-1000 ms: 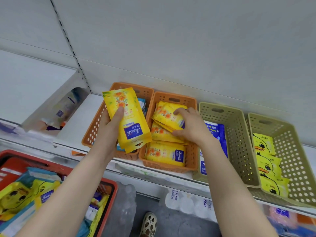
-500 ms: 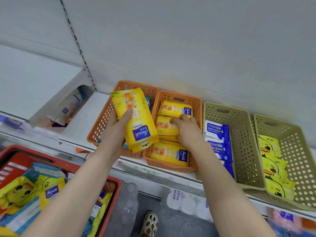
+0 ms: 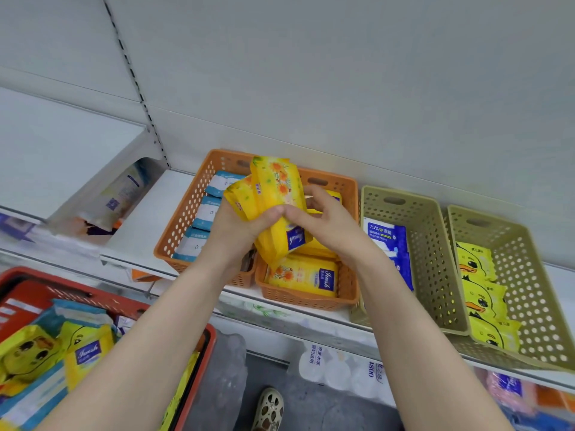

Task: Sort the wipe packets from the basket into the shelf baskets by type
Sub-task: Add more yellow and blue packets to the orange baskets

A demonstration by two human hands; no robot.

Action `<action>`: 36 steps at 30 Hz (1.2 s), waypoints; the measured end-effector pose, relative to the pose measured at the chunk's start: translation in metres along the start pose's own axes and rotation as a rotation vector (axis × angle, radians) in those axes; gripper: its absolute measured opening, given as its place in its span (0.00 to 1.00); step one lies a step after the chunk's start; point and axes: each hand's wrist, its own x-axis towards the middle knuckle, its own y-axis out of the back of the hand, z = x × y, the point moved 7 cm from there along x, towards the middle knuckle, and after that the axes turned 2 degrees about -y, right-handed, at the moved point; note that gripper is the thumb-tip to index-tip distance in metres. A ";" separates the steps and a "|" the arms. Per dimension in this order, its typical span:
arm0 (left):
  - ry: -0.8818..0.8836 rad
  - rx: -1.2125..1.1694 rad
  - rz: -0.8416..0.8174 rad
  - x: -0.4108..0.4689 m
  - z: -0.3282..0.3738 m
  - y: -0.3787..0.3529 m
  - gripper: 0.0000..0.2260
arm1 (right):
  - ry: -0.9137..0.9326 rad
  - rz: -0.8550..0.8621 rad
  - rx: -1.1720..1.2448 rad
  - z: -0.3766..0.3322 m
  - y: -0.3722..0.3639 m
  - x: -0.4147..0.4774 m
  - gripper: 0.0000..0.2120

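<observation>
My left hand (image 3: 239,227) grips a stack of yellow flower-print wipe packets (image 3: 275,194) above the two orange shelf baskets. My right hand (image 3: 323,222) pinches the same stack from the right side, thumb meeting the left thumb. Below them the second orange basket (image 3: 311,301) holds more yellow flower packets (image 3: 303,276). The first orange basket (image 3: 183,209) holds white-and-teal packets (image 3: 199,234). A tan basket (image 3: 435,244) has blue alcohol wipes (image 3: 387,237), and another tan basket (image 3: 535,290) has yellow duck packets (image 3: 480,293). The red shopping basket (image 3: 193,362) at lower left holds mixed packets.
The shelf edge (image 3: 311,321) runs diagonally below the baskets, with packaged goods on the lower shelf. A tilted pouch (image 3: 124,194) lies on the shelf to the left. My sandalled foot (image 3: 269,410) shows on the grey floor.
My right hand has lifted out of the second orange basket and joined the left hand on the yellow packets. The stack has shifted right, over the gap between the orange baskets.
</observation>
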 end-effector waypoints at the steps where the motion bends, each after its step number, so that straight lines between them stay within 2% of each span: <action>1: 0.006 -0.001 -0.013 -0.001 0.000 -0.004 0.30 | -0.009 -0.028 0.075 0.001 -0.001 -0.002 0.25; 3: 0.028 -0.009 -0.009 -0.001 -0.003 -0.008 0.28 | 0.008 -0.095 0.074 -0.001 -0.003 -0.007 0.36; 5: 0.038 -0.011 0.003 0.000 -0.006 -0.009 0.23 | 0.044 -0.108 -0.163 -0.004 -0.004 -0.010 0.46; 7: 0.049 -0.028 0.015 -0.001 -0.008 -0.010 0.18 | 0.076 -0.024 -0.382 -0.006 0.001 -0.012 0.49; 9: 0.057 -0.078 0.055 -0.003 -0.007 -0.005 0.15 | 0.114 0.080 -0.476 -0.001 0.012 -0.014 0.49; 11: 0.044 -0.118 0.117 -0.003 -0.003 0.007 0.13 | 0.062 0.091 -0.552 0.012 0.024 -0.016 0.48; 14: -0.006 -0.155 0.244 -0.003 0.003 0.039 0.10 | -0.069 -0.096 -0.730 0.031 0.030 -0.028 0.49; 16: -0.010 -0.229 0.330 -0.004 0.003 0.059 0.11 | -0.106 -0.193 -0.872 0.038 0.024 -0.032 0.49; 18: 0.000 -0.277 0.382 -0.007 0.003 0.072 0.14 | -0.128 -0.237 -0.967 0.044 0.018 -0.030 0.44; 21: 0.012 -0.273 0.376 -0.010 0.001 0.077 0.14 | -0.177 -0.318 -0.946 0.053 0.009 -0.025 0.35; 23: 0.022 -0.260 0.373 -0.012 0.000 0.076 0.15 | -0.179 -0.295 -0.965 0.057 0.005 -0.022 0.31; 26: 0.030 -0.243 0.340 -0.014 -0.002 0.071 0.16 | -0.075 -0.116 -1.118 0.056 0.001 -0.016 0.28; 30: 0.026 -0.212 0.282 -0.016 -0.003 0.060 0.17 | -0.108 -0.133 -1.072 0.061 0.003 -0.013 0.27; 32: 0.036 -0.206 0.265 -0.017 -0.005 0.053 0.17 | -0.097 -0.114 -1.055 0.058 0.006 -0.012 0.21; 33: 0.039 -0.206 0.251 -0.017 -0.006 0.050 0.17 | -0.061 -0.039 -0.976 0.050 0.008 -0.012 0.17; 35: 0.036 -0.212 0.225 -0.016 -0.007 0.040 0.16 | -0.063 0.106 -0.545 0.033 0.014 -0.015 0.12; 36: 0.035 -0.224 0.213 -0.016 -0.006 0.034 0.15 | -0.147 0.090 -0.236 0.032 0.012 -0.017 0.13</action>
